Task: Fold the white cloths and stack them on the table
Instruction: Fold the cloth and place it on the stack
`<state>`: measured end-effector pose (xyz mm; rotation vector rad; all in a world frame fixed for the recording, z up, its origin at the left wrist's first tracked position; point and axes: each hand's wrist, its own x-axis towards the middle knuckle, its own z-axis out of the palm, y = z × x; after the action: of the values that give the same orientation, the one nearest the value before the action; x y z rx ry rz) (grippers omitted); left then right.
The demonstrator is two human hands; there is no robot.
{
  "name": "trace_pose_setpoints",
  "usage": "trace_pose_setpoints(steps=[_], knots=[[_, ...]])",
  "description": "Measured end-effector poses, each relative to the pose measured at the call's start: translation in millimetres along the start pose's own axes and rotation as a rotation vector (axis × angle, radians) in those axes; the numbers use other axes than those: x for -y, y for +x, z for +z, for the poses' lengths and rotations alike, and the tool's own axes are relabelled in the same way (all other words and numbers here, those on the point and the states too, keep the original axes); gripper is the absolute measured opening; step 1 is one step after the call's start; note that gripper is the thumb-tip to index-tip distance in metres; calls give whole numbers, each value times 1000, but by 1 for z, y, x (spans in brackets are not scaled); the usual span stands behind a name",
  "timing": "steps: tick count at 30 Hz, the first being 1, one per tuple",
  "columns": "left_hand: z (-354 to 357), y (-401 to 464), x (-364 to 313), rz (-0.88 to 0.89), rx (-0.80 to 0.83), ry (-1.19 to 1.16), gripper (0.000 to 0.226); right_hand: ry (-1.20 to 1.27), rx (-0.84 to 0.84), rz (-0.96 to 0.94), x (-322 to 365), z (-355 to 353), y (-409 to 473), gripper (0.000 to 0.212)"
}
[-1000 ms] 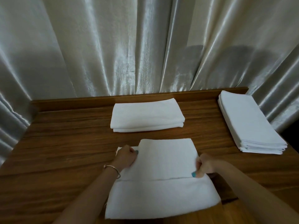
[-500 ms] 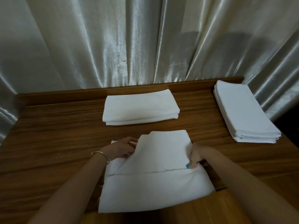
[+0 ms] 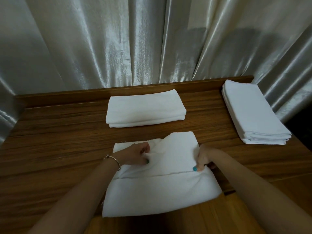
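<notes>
A white cloth (image 3: pixel 158 191) lies partly folded on the wooden table (image 3: pixel 59 149), its near edge hanging over the front. My left hand (image 3: pixel 136 155) grips the cloth's upper layer at its left side, fingers curled into the fabric. My right hand (image 3: pixel 205 158) pinches the same layer at its right edge, thumb on top. The layer between my hands is lifted and rumpled. A stack of folded white cloths (image 3: pixel 146 111) lies at the back centre of the table.
A taller pile of flat white cloths (image 3: pixel 253 114) sits at the table's right edge. A raised wooden lip (image 3: pixel 84 95) runs along the back. Shiny grey curtains (image 3: pixel 152 39) hang behind and at both sides.
Both hands have drawn the upper layer's sides inward and toward me; the layer's left part has come up and bunched, uncovering the lower layer's far left corner.
</notes>
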<state>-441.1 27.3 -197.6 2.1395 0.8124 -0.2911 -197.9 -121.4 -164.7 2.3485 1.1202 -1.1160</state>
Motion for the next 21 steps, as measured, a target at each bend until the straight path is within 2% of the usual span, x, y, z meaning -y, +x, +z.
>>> trace_pose_setpoints(steps=[3, 5, 9, 13, 16, 19, 21], knots=[[-6, -4, 4, 64, -176, -72, 25, 0, -25, -16, 1, 1, -2, 52], [-17, -12, 9, 7, -221, -231, 14, -9, -20, -11, 1, 1, -2, 51], [-28, -31, 17, -173, -10, -339, 36, -10, -31, 14, 2, 2, 1, 49], [-31, -43, 27, -212, 188, -461, 31, -19, -43, 17, 0, 4, 2, 51], [-39, -51, 37, -265, 240, -309, 32, 0, -58, 6, 1, 4, 0, 49], [-44, -51, 46, -273, -3, -62, 21, 42, -47, -5, -1, 3, -2, 47], [-48, -50, 48, -236, -238, -72, 12, 128, -52, 2, -5, 2, 2, 50]])
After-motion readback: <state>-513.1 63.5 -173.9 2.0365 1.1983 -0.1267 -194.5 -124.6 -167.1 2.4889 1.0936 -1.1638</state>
